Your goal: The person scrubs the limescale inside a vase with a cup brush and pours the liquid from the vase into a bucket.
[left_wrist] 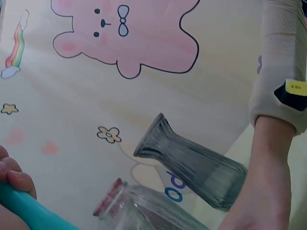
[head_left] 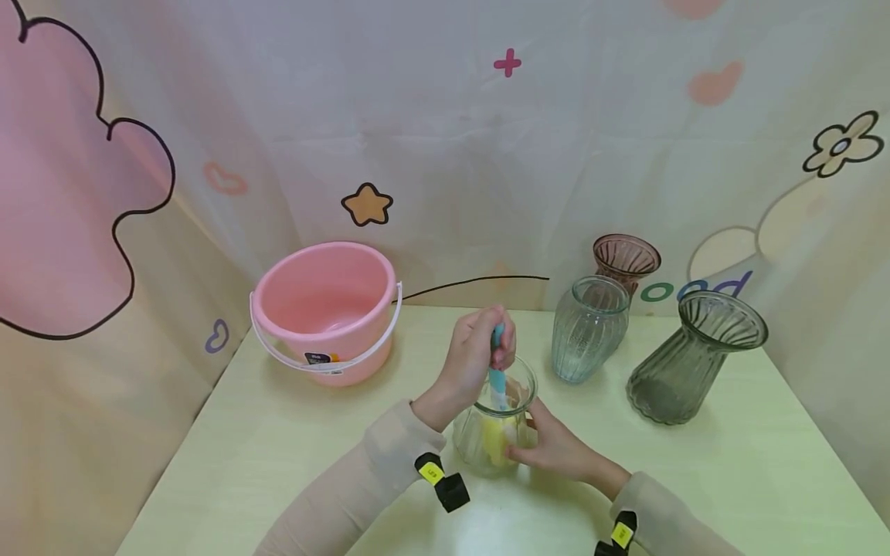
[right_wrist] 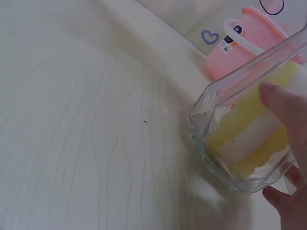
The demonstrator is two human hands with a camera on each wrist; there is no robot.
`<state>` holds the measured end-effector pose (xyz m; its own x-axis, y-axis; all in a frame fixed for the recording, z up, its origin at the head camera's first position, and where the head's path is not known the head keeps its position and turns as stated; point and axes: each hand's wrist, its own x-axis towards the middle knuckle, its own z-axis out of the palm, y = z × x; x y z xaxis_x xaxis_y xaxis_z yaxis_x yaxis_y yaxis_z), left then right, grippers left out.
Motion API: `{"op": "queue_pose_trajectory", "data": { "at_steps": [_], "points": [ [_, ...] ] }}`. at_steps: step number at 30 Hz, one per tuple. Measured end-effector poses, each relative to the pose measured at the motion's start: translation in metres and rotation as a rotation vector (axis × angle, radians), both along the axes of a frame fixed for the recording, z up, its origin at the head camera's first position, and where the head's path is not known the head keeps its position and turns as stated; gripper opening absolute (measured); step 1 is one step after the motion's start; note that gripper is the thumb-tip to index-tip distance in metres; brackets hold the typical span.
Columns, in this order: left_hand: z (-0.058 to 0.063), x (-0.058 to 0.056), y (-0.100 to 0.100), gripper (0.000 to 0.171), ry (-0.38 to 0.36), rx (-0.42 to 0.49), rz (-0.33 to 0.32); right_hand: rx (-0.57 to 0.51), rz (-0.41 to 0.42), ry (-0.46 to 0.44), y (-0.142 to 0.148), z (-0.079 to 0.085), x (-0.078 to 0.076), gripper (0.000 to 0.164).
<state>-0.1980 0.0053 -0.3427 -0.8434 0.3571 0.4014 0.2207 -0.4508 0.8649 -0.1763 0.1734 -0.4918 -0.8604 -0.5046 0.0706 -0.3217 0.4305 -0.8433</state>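
Gripping a turquoise handle [head_left: 497, 380], the left hand [head_left: 474, 355] holds a yellow-and-white sponge [head_left: 495, 442] inside a clear jar [head_left: 471, 443] at the lower centre of the head view. The right hand [head_left: 559, 446] clasps the jar's side; a pink bucket [head_left: 365, 370] stands left of centre.

We are seeing pale beige ribbed sleeves [head_left: 348, 479], black wrist straps [head_left: 422, 461], boxy black housings [head_left: 453, 493], yellow labels [head_left: 431, 472] bearing small dark print

The pale wood-grained table [head_left: 229, 455] bears 1 pink bucket [head_left: 341, 316], 3 tinted glass vases [head_left: 677, 374] and 1 clear glass jar [head_left: 473, 440].
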Motion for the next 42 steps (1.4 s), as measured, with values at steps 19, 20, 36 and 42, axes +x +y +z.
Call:
{"op": "queue_pose_trajectory", "data": {
  "at_steps": [19,20,36,42],
  "points": [
    [0.083,0.001,-0.006,0.041,0.118,0.023,-0.09,-0.061,-0.129,0.064,-0.012,-0.001,0.005,0.101],
    [0.081,0.001,-0.006,0.041,0.115,0.026,-0.095,-0.062,-0.139,0.069,-0.013,-0.001,0.005,0.101],
    [0.005,-0.002,0.002,0.042,-0.082,-0.053,-0.038,-0.033,-0.172,0.116,-0.019,0.004,0.013,0.097],
    [-0.001,-0.004,0.0,0.041,-0.022,-0.063,-0.048,-0.016,-0.053,0.123,-0.013,0.003,0.009,0.097]
  ]
}}
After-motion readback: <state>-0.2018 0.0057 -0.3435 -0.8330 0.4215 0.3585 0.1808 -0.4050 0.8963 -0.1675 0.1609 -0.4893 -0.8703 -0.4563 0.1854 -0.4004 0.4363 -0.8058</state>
